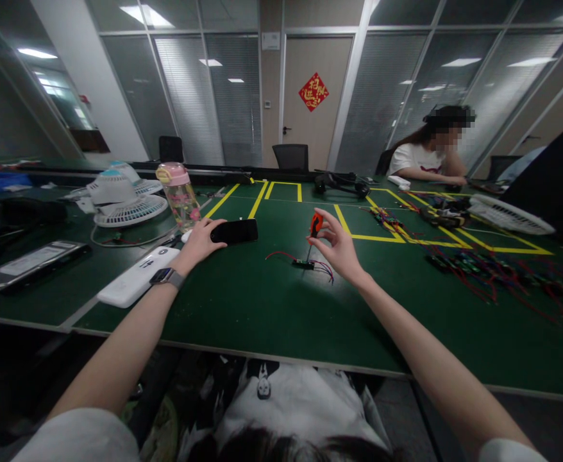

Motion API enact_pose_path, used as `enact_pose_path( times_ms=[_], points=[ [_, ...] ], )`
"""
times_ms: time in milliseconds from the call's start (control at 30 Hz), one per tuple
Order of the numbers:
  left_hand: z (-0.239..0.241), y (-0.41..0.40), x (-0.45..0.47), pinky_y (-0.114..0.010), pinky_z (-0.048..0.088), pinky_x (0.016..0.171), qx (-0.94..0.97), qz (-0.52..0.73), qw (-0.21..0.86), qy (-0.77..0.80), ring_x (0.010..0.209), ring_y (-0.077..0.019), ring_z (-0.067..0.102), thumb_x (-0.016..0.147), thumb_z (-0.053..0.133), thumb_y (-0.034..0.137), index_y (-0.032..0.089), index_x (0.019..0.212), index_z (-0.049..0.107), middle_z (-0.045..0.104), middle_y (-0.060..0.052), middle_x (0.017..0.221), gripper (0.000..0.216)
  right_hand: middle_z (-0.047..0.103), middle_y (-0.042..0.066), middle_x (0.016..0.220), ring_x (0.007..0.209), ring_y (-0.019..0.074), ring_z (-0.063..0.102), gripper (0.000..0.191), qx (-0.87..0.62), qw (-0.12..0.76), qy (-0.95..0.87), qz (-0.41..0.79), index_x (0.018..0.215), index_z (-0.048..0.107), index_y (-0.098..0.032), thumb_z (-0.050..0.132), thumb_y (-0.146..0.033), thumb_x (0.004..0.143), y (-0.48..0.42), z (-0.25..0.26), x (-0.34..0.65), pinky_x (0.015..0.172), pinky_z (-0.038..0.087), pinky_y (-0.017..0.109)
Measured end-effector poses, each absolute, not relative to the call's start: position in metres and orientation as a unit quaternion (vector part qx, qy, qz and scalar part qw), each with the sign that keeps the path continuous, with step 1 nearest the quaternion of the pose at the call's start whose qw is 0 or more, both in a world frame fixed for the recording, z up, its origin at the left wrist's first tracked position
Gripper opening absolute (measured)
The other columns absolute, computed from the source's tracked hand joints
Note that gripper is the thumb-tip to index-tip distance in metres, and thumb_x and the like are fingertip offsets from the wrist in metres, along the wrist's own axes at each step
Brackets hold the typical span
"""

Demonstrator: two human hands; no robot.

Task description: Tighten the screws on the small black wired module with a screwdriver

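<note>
My left hand [199,240], with a watch on its wrist, grips one end of a black phone [236,231] lying flat on the green table [262,308]. My right hand [336,244] pinches a small screwdriver with a red and black handle [314,226], held upright. Its tip points down at a small circuit board [305,262] with red and purple wires, which lies on the table between my hands.
A white power bank [137,276], a pink-lidded bottle [179,196] and white desk fans [125,199] stand to my left. Piles of wired boards [493,269] cover the right side. Yellow tape [378,237] marks squares. Another person [430,157] sits at the far right.
</note>
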State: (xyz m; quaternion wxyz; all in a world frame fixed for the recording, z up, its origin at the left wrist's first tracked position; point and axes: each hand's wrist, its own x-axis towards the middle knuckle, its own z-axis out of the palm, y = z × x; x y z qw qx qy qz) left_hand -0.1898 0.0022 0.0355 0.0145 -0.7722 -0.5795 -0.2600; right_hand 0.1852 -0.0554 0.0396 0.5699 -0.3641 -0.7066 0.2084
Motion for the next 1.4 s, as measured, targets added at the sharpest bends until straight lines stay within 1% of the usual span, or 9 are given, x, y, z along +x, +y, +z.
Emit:
enact_pose_path(
  times_ms=[100,267,400,567,867,1067,1167,1267,1400],
  points=[
    [0.037,0.001,-0.189,-0.047,0.044,0.107,-0.771,-0.265,0.011,-0.579,0.117,-0.0324,0.053,0.080,0.079,0.032,0.022,0.134,0.063,0.057,-0.010,0.121,0.058,0.068,0.006,0.114,0.086,0.0210,0.070,0.065,-0.361,0.589,-0.697,0.192,0.147,0.053,-0.032,0.072,-0.024,0.085,-0.057,0.042,0.186,0.095,0.059,0.046],
    [0.036,0.000,-0.188,-0.048,0.042,0.109,-0.774,-0.266,0.014,-0.574,0.119,-0.0335,0.053,0.080,0.079,0.030,0.020,0.135,0.062,0.057,-0.011,0.121,0.058,0.067,0.006,0.116,0.085,0.0209,0.070,0.064,-0.370,0.578,-0.701,0.194,0.145,0.055,-0.032,0.073,-0.025,0.084,-0.056,0.037,0.189,0.095,0.058,0.047],
    [0.035,0.001,-0.188,-0.049,0.042,0.109,-0.778,-0.251,0.033,-0.575,0.121,-0.0343,0.052,0.082,0.077,0.027,0.019,0.138,0.060,0.057,-0.013,0.124,0.059,0.068,0.007,0.115,0.083,0.0199,0.069,0.066,-0.372,0.581,-0.698,0.194,0.146,0.054,-0.031,0.074,-0.024,0.084,-0.054,0.032,0.187,0.096,0.058,0.047],
    [0.033,0.004,-0.191,-0.048,0.042,0.109,-0.787,-0.252,0.037,-0.562,0.121,-0.0338,0.052,0.083,0.078,0.030,0.020,0.138,0.060,0.057,-0.013,0.125,0.059,0.067,0.007,0.115,0.084,0.0195,0.069,0.068,-0.367,0.589,-0.691,0.202,0.148,0.052,-0.032,0.073,-0.024,0.084,-0.055,0.032,0.185,0.093,0.059,0.045],
    [0.025,0.014,-0.199,-0.049,0.046,0.106,-0.787,-0.252,0.053,-0.561,0.115,-0.0328,0.055,0.082,0.080,0.033,0.022,0.139,0.060,0.059,-0.012,0.122,0.063,0.068,0.004,0.109,0.079,0.0172,0.067,0.071,-0.359,0.609,-0.680,0.193,0.150,0.050,-0.034,0.074,-0.025,0.084,-0.054,0.032,0.185,0.090,0.061,0.043],
    [0.025,0.013,-0.198,-0.048,0.046,0.106,-0.787,-0.254,0.050,-0.560,0.116,-0.0328,0.056,0.082,0.080,0.033,0.020,0.141,0.059,0.058,-0.013,0.124,0.063,0.069,0.005,0.112,0.081,0.0181,0.068,0.072,-0.360,0.615,-0.677,0.184,0.151,0.049,-0.034,0.073,-0.025,0.084,-0.055,0.035,0.186,0.090,0.061,0.044],
    [0.027,0.010,-0.197,-0.050,0.046,0.106,-0.786,-0.249,0.051,-0.564,0.116,-0.0336,0.055,0.082,0.079,0.034,0.021,0.140,0.059,0.058,-0.012,0.124,0.063,0.069,0.005,0.112,0.081,0.0182,0.068,0.072,-0.358,0.621,-0.674,0.180,0.151,0.048,-0.033,0.073,-0.024,0.085,-0.054,0.035,0.186,0.090,0.061,0.044],
    [0.028,0.010,-0.197,-0.050,0.045,0.106,-0.789,-0.244,0.047,-0.561,0.118,-0.0340,0.054,0.083,0.077,0.036,0.023,0.140,0.058,0.058,-0.012,0.124,0.061,0.068,0.005,0.113,0.080,0.0175,0.068,0.072,-0.358,0.631,-0.665,0.176,0.152,0.048,-0.034,0.072,-0.024,0.085,-0.054,0.035,0.186,0.089,0.061,0.043],
    [0.027,0.012,-0.197,-0.050,0.045,0.106,-0.787,-0.250,0.052,-0.562,0.119,-0.0349,0.054,0.081,0.078,0.034,0.021,0.138,0.058,0.058,-0.013,0.124,0.062,0.068,0.006,0.116,0.079,0.0167,0.067,0.074,-0.366,0.633,-0.662,0.164,0.154,0.045,-0.036,0.071,-0.024,0.086,-0.053,0.034,0.187,0.086,0.061,0.041]
  ],
)
